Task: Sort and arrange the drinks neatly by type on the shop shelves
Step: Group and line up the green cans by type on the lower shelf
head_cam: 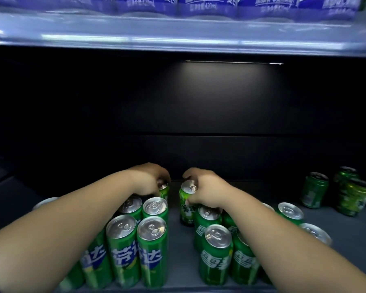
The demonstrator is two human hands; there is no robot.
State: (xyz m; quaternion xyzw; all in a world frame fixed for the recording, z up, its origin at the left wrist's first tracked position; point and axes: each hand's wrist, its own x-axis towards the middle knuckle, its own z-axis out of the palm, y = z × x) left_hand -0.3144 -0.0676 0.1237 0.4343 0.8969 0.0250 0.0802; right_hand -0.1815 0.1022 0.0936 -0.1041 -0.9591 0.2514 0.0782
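Squat cans [314, 190] far right, purple packs [207, 5] overhead; tall cans [152, 250] foreground

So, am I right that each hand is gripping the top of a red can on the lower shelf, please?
Not quite: the cans are green, not red. The head view shows the left hand gripping the top of a first green can and the right hand gripping the top of a second green can, on the lower shelf.
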